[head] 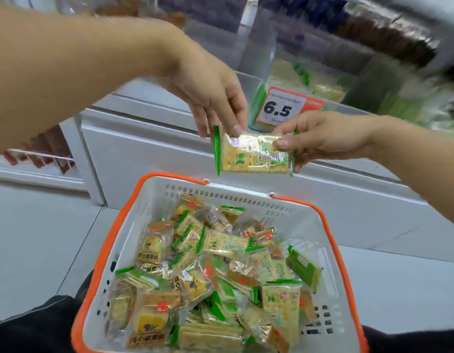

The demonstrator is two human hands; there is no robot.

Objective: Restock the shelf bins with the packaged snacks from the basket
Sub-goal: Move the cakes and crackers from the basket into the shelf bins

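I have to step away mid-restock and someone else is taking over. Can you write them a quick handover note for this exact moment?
Left hand: grip on the top left corner of a green cracker packet.
Right hand: grip on the same packet's right end.
The packet is held above the basket, in front of the clear shelf bin with the 6.5 price tag, which already holds similar green packets.
Done: cannot tell how many are shelved.
Left: place this packet; the basket is still full of mixed snack packets.
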